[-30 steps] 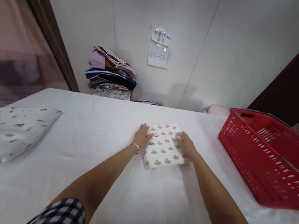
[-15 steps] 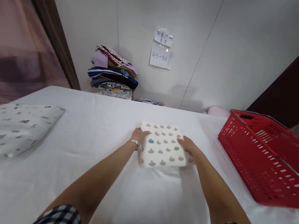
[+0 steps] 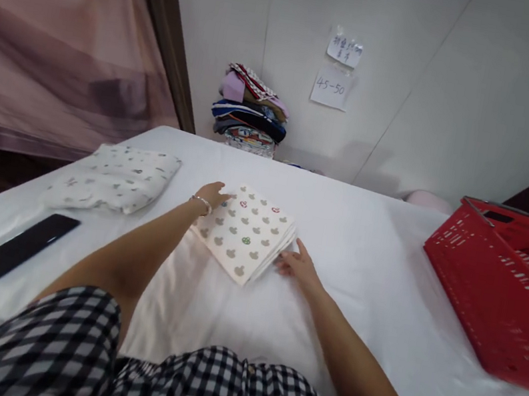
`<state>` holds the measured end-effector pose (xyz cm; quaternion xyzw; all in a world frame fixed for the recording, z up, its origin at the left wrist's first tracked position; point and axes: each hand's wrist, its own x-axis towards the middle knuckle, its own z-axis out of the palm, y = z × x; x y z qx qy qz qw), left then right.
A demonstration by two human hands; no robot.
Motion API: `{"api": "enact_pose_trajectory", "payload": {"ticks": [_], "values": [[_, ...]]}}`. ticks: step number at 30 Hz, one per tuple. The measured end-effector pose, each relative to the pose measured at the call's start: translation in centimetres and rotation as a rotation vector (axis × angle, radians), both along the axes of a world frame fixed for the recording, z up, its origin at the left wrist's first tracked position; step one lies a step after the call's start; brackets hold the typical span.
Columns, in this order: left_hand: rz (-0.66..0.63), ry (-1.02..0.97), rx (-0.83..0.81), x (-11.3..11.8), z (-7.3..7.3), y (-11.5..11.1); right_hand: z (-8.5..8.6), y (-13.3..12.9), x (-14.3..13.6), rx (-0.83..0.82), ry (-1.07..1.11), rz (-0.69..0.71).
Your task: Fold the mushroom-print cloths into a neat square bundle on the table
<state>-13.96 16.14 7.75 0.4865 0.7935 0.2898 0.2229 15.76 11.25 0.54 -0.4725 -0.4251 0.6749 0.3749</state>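
A folded white cloth (image 3: 252,230) with grey, red and green mushroom prints lies turned at an angle on the white-covered table (image 3: 354,233). My left hand (image 3: 213,196), a bracelet at its wrist, is at the cloth's left corner, thumb and fingers apart. Near the right edge, where the folded layers show, is my right hand (image 3: 300,266), its fingers spread and nothing gripped between them. A second white cloth (image 3: 120,180) with small dark prints lies loosely folded to the left.
A red basket (image 3: 497,291) stands at the right. A black phone-like slab (image 3: 20,245) lies at the left front. Stacked fabrics (image 3: 251,114) rise behind the table, against the wall with two paper notes (image 3: 331,87). A pink curtain hangs at left.
The view has swung left, bringing the black slab into sight. The mushroom cloth has turned and shifted toward the left cloth. My right hand has come off its top.
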Motion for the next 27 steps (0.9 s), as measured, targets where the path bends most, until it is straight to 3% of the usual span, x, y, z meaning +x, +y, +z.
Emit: {"api": "enact_pose_trajectory", "payload": {"ticks": [3, 7, 10, 13, 20, 27], "values": [[-0.118, 0.124, 0.033, 1.9, -1.2, -2.2, -0.2, 1.1, 0.8, -0.031, -0.032, -0.083], [-0.371, 0.198, 0.067, 7.2, -2.3, -5.1, 0.0, 1.8, 1.0, -0.071, -0.085, -0.083], [-0.439, 0.193, 0.057, 11.1, -2.6, -6.4, 0.5, 2.2, 0.5, -0.076, -0.134, -0.030], [-0.433, 0.246, 0.026, 13.4, -2.7, -6.4, 0.9, 2.7, -0.3, -0.069, -0.149, -0.031], [-0.384, 0.343, -0.078, 14.7, -3.1, -4.7, 0.0, 3.7, -1.7, -0.016, -0.109, -0.150], [-0.371, 0.279, -0.093, 14.3, -3.1, -4.3, -1.4, 3.8, -1.7, 0.052, -0.040, -0.167]]}}
